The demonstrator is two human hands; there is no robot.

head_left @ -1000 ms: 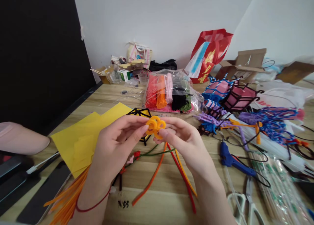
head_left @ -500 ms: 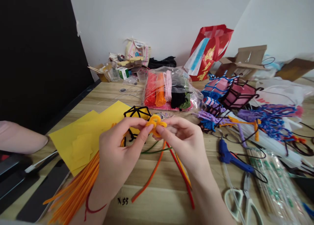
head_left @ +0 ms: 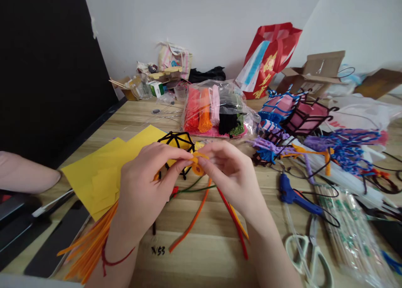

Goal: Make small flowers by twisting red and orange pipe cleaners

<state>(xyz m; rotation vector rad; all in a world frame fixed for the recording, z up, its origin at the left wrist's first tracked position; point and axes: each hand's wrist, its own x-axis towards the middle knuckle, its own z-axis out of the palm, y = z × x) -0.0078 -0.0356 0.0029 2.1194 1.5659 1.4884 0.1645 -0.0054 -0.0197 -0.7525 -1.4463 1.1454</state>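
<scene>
Between both hands is a small looped shape of yellow-orange pipe cleaner (head_left: 197, 168). My left hand (head_left: 150, 175) pinches it from the left with thumb and forefinger. From the right, my right hand (head_left: 230, 175) pinches it the same way; its other fingers curl behind. Just beyond my fingers stands a black pipe-cleaner frame (head_left: 177, 140) with yellow panels, partly hidden by my left hand. Below the hands lie an orange pipe cleaner (head_left: 194, 221), a red pipe cleaner (head_left: 234, 225) and green stems (head_left: 194, 190). A bundle of orange pipe cleaners (head_left: 94, 246) lies under my left forearm.
Yellow sheets (head_left: 100, 170) and a phone (head_left: 56, 242) lie left, near another person's arm (head_left: 28, 172). A bag of pipe cleaners (head_left: 216, 107) is ahead. At right are a blue glue gun (head_left: 292, 195), scissors (head_left: 314, 250), wrapped sticks (head_left: 348, 225) and pink lanterns (head_left: 307, 116).
The looped pipe-cleaner shape has been turned, so its loops now show more edge-on. My left hand has rolled over it slightly, and the view has shifted a little.
</scene>
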